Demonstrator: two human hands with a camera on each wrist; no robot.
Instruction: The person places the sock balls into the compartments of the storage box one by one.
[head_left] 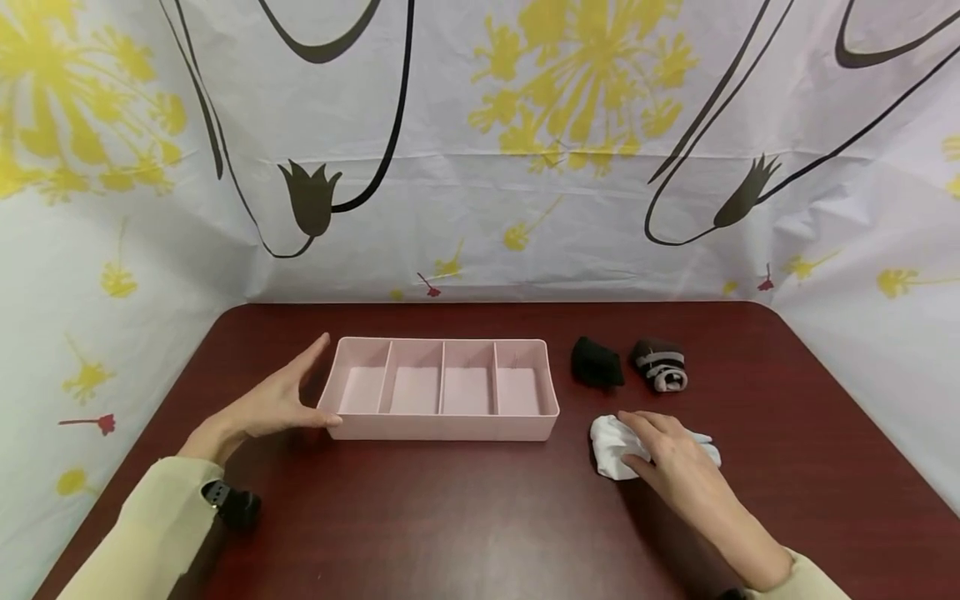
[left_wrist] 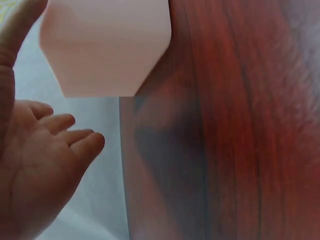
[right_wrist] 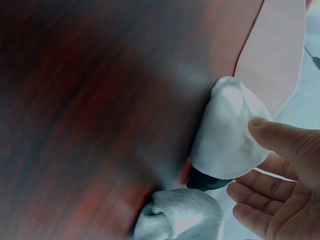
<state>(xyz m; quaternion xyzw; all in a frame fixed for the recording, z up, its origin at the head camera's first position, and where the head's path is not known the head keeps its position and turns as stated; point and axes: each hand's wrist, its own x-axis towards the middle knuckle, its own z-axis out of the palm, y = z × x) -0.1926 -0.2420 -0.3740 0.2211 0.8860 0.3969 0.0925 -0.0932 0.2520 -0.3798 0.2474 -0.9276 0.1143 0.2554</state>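
A pale pink organizer box (head_left: 450, 428) with several bare compartments lies lengthwise on the dark red table. At its left end is my left hand (head_left: 273, 404), thumb overlapping the front corner and fingers stretched toward the back corner. To the right of the box sits a white folded bundle (head_left: 611, 448), probably a sock. My right hand (head_left: 686, 471) reaches over this bundle, thumb at its near side and index finger along its top. A light grey rolled sock (right_wrist: 182, 215) lies beside the white bundle, mostly hidden under the hand in the head view.
Behind the white bundle lie a black folded bundle (head_left: 596, 362) and a brown, grey and black striped rolled sock (head_left: 662, 365). A white sheet (head_left: 450, 192) with flower prints hangs around the table (head_left: 450, 517) at the back and sides.
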